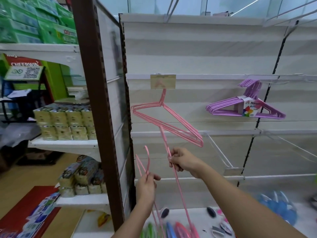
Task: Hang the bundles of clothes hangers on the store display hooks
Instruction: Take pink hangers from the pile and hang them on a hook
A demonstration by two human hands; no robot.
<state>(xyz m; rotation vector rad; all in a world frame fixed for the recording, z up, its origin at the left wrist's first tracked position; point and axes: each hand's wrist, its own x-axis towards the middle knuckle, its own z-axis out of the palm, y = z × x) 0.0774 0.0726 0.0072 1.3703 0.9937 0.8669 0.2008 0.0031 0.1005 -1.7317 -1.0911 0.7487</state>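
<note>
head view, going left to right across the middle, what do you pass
green boxes → stacked yellow packs → brown shelf upright → pink hangers hanging below a price tag → purple hanger bundle on its display hook

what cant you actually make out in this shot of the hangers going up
- Head view: the hook carrying the hung pink hangers is hidden behind the tan label card.
- Lower ends of the pink hangers in the left hand and right hand run into blur near the bottom edge.
- Small print on the purple bundle paper band is too blurred to read.
- Colourful items on the bottom shelf are smeared; kind unclear.
</note>
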